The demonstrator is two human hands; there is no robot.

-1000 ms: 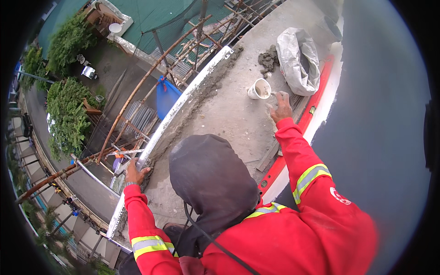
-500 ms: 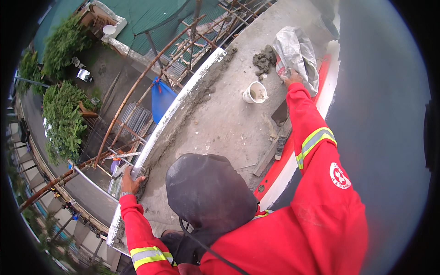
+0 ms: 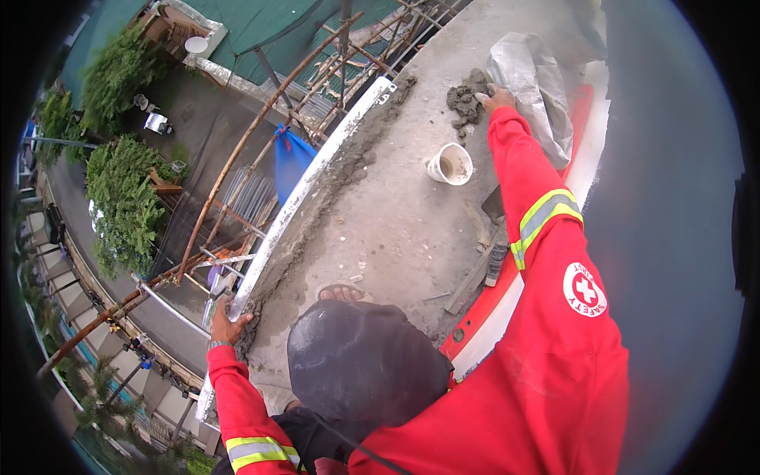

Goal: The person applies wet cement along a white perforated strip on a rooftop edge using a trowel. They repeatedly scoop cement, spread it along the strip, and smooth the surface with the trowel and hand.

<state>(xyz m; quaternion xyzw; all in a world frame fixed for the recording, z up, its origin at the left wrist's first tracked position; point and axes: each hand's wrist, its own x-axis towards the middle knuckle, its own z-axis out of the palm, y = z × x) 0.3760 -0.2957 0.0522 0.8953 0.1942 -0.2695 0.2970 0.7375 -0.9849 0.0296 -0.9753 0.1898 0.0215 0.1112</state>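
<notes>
My left hand point(image 3: 228, 323) rests on the white board point(image 3: 277, 229) along the slab's left edge, thumb and fingers apart, beside a strip of wet mortar point(image 3: 317, 198). At the far right, my right hand point(image 3: 497, 97) reaches the edge of a dark grey mortar heap point(image 3: 465, 103), thumb and forefinger parted. Its other fingers are partly hidden. Against that hand lies a crumpled whitish sack point(image 3: 538, 95). Nearer to me stands a white plastic bucket point(image 3: 450, 164), its inside coated with grey residue.
Below my right arm are a brush point(image 3: 497, 264), a wooden piece point(image 3: 472, 279) and a dark flat piece point(image 3: 494, 204). A long red level point(image 3: 475, 321) lies along the right edge. Scaffold poles point(image 3: 237, 150) and a blue cloth point(image 3: 293, 162) stand beyond the left edge, above a drop.
My right hand has let go of the sack's lower edge and moved up and left to the mortar heap. The left hand stays at the board. A sandalled foot now shows.
</notes>
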